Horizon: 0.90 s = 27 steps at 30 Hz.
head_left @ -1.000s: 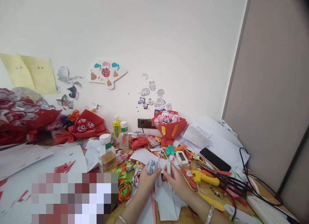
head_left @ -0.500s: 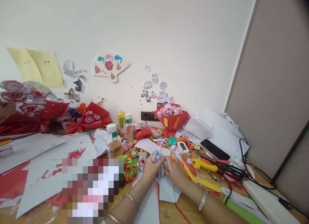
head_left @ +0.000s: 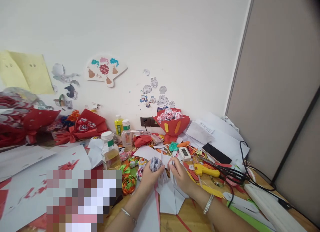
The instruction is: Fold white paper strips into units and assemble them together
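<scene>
My left hand (head_left: 152, 173) is closed round a bunch of pleated white paper (head_left: 156, 163), its folds fanning up above the fingers. Just to the right, my right hand (head_left: 178, 173) pinches a narrow strip of folded white paper (head_left: 172, 175) between thumb and fingers. A small gap parts the two hands. Below them lie creased white paper sheets (head_left: 171, 202) on the wooden table. Folded paper flowers (head_left: 129, 184) in orange and green sit left of my left hand.
A bottle of yellowish liquid (head_left: 110, 153) stands at left. A red bouquet (head_left: 172, 122) is by the wall. On the right are a yellow glue gun (head_left: 206, 170), black cables (head_left: 233, 175), a phone (head_left: 217, 153), a white timer (head_left: 184, 153) and a white power strip (head_left: 275, 208).
My hands, together before, are now apart, each with paper in it. The view has turned a little to the right, so the scene sits further left.
</scene>
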### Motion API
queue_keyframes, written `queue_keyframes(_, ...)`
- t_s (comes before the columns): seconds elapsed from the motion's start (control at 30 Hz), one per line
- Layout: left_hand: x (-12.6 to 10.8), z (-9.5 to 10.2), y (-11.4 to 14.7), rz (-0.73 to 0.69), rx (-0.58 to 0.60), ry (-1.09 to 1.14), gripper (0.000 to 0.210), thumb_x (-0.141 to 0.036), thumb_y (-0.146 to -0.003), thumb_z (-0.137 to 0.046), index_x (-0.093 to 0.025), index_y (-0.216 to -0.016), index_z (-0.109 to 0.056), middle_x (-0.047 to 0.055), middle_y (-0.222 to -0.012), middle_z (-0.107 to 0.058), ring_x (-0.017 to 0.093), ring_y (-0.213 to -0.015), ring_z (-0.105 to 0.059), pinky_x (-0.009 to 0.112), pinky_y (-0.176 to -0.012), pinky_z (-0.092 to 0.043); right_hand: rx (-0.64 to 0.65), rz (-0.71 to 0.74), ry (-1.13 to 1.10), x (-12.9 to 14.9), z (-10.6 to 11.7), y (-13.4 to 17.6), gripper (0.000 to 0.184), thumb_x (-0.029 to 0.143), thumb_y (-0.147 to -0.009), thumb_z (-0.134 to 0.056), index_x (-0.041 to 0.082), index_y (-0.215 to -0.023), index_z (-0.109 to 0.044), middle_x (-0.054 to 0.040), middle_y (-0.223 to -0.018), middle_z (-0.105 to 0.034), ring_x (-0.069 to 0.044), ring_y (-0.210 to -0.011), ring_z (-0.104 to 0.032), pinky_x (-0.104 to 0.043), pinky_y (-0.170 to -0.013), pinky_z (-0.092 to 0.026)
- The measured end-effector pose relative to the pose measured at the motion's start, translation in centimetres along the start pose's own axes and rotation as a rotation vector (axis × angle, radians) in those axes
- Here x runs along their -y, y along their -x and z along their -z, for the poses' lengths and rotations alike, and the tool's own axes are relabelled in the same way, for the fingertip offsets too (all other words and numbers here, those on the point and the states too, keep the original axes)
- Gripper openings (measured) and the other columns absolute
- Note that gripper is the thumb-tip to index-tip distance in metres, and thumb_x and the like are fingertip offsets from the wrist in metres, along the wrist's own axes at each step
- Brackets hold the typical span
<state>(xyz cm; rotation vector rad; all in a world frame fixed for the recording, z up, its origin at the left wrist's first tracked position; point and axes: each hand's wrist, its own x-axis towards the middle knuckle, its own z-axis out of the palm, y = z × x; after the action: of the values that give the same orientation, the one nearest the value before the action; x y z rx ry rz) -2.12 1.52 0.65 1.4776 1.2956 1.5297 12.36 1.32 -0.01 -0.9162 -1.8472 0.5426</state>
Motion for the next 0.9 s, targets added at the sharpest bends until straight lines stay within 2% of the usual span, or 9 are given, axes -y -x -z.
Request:
queue_keyframes(0.13, 0.3, -0.7, 0.4, 0.0, 0.11, 0.009, 0.025, -0.029, -0.053, -0.065, -0.017, -0.071, -0.054, 0.0, -0.068, -0.06, 0.016, -0.065, -0.055, 0.026, -0.064, -0.044, -0.015, -0.036, -0.02, -0.3, -1.0, 0.5, 0.015, 0.027, -0.087, -0.029, 0.02, -0.092, -0.041, -0.0014, -0.085, -0.05, -0.014, -0.08, -0.047, -0.026, -0.073, -0.039)
queue_keyframes(0.27, 0.6, -0.8, 0.4, -0.028, 0.177, 0.012, 0.018, -0.024, -0.055, -0.062, -0.017, -0.07, -0.054, -0.001, -0.067, -0.059, 0.015, -0.064, -0.054, 0.025, -0.063, -0.044, 0.035, -0.04, 0.038, -1.4, -1.8, 1.1, 0.02, 0.029, -0.086, -0.031, 0.02, -0.101, -0.039, -0.0044, -0.093, -0.05, -0.016, -0.088, -0.048, -0.029, -0.078, -0.039)
queue_keyframes(0.43, 0.9, -0.9, 0.5, -0.041, 0.225, 0.065, 0.031, -0.019, -0.051, -0.064, -0.017, -0.081, -0.055, 0.002, -0.078, -0.062, 0.018, -0.074, -0.055, 0.027, -0.069, -0.045, 0.12, 0.11, 0.095, -1.3, -1.6, 1.6, 0.047, 0.034, -0.082, -0.04, 0.017, -0.123, -0.024, -0.0124, -0.122, -0.036, -0.021, -0.113, -0.034, -0.036, -0.093, -0.032)
queue_keyframes(0.53, 0.7, -1.1, 0.6, 0.015, 0.191, 0.126, 0.034, -0.017, -0.05, -0.064, -0.017, -0.083, -0.054, 0.002, -0.08, -0.062, 0.02, -0.078, -0.056, 0.029, -0.072, -0.045, 0.149, 0.174, 0.111, -0.5, -1.1, 1.6, 0.051, 0.032, -0.082, -0.04, 0.019, -0.127, -0.022, -0.0113, -0.128, -0.032, -0.023, -0.119, -0.027, -0.038, -0.098, -0.027)
queue_keyframes(0.6, 0.5, -1.2, 0.7, 0.032, 0.152, 0.14, 0.033, -0.016, -0.051, -0.061, -0.018, -0.082, -0.053, 0.002, -0.079, -0.062, 0.02, -0.077, -0.057, 0.029, -0.072, -0.045, 0.141, 0.189, 0.112, 0.0, -0.7, 1.3, 0.047, 0.029, -0.082, -0.039, 0.023, -0.127, -0.025, -0.008, -0.128, -0.033, -0.022, -0.119, -0.028, -0.036, -0.098, -0.026)
queue_keyframes(0.7, 0.3, -1.3, 0.8, -0.019, 0.121, 0.093, 0.029, -0.014, -0.052, -0.056, -0.019, -0.081, -0.054, 0.001, -0.077, -0.061, 0.019, -0.074, -0.056, 0.029, -0.071, -0.045, 0.061, 0.164, 0.124, 0.0, -0.2, 0.2, 0.034, 0.024, -0.083, -0.036, 0.025, -0.117, -0.039, -0.0058, -0.119, -0.042, -0.02, -0.113, -0.036, -0.034, -0.094, -0.032)
queue_keyframes(0.8, 0.5, -1.6, 1.1, -0.065, 0.172, 0.041, 0.027, -0.011, -0.053, -0.053, -0.018, -0.079, -0.054, 0.002, -0.075, -0.061, 0.017, -0.073, -0.056, 0.026, -0.07, -0.045, -0.008, 0.138, 0.216, -0.9, 0.3, -2.0, 0.027, 0.015, -0.081, -0.035, 0.021, -0.105, -0.047, -0.0059, -0.107, -0.05, -0.018, -0.103, -0.044, -0.032, -0.088, -0.036)
queue_keyframes(0.83, 0.7, -1.7, 1.2, -0.068, 0.203, 0.026, 0.027, -0.01, -0.053, -0.052, -0.018, -0.079, -0.055, 0.001, -0.074, -0.061, 0.017, -0.071, -0.056, 0.025, -0.069, -0.045, 0.02, 0.153, 0.281, -1.5, 0.4, -2.9, 0.029, 0.01, -0.08, -0.035, 0.02, -0.104, -0.049, -0.0055, -0.107, -0.051, -0.017, -0.102, -0.044, -0.031, -0.088, -0.036)
queue_keyframes(0.9, 0.8, -1.9, 1.5, -0.071, 0.254, -0.005, 0.025, -0.009, -0.055, -0.05, -0.018, -0.078, -0.055, 0.001, -0.071, -0.06, 0.016, -0.067, -0.055, 0.024, -0.065, -0.044, 0.167, 0.236, 0.462, -2.7, 0.4, -4.7, 0.034, 0.005, -0.076, -0.036, 0.02, -0.103, -0.051, -0.0045, -0.111, -0.051, -0.017, -0.103, -0.043, -0.031, -0.088, -0.035)
